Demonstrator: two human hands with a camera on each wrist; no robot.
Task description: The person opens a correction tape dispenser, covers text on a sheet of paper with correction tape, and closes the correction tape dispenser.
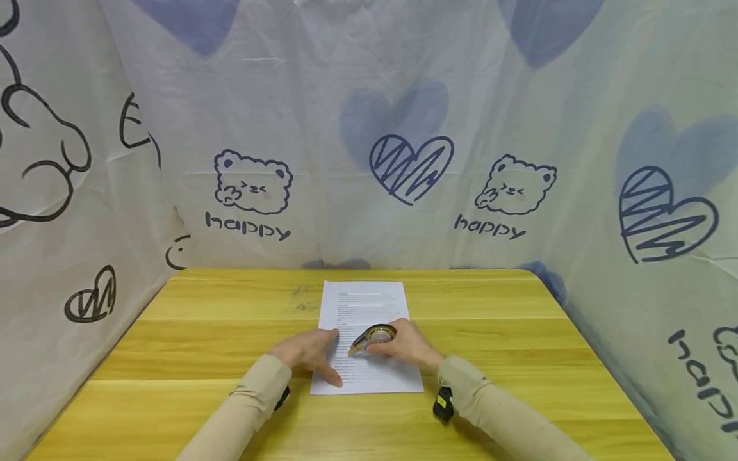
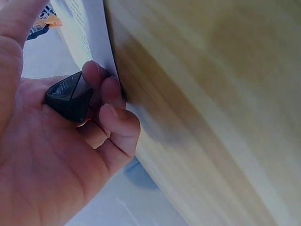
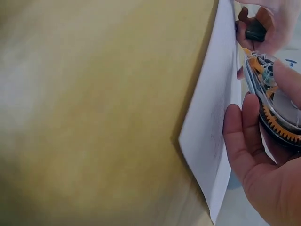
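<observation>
A sheet of printed paper (image 1: 369, 289) lies on the wooden table. My right hand (image 1: 410, 347) grips a correction tape dispenser (image 1: 376, 335) over the sheet, its tip pointing left and down at the printed lines. Orange gears show through its clear case (image 3: 283, 123) in the right wrist view. My left hand (image 1: 308, 351) rests on the sheet's left edge, thumb and forefinger spread. In the left wrist view, its other fingers (image 2: 123, 123) curl around a small dark cap (image 2: 68, 98) against the palm.
The yellow wooden table (image 1: 496, 307) extends on both sides of the sheet. A pale curtain (image 1: 323, 128) printed with hearts and bears surrounds it at the back and sides. A black device (image 1: 443, 404) is strapped at the right wrist.
</observation>
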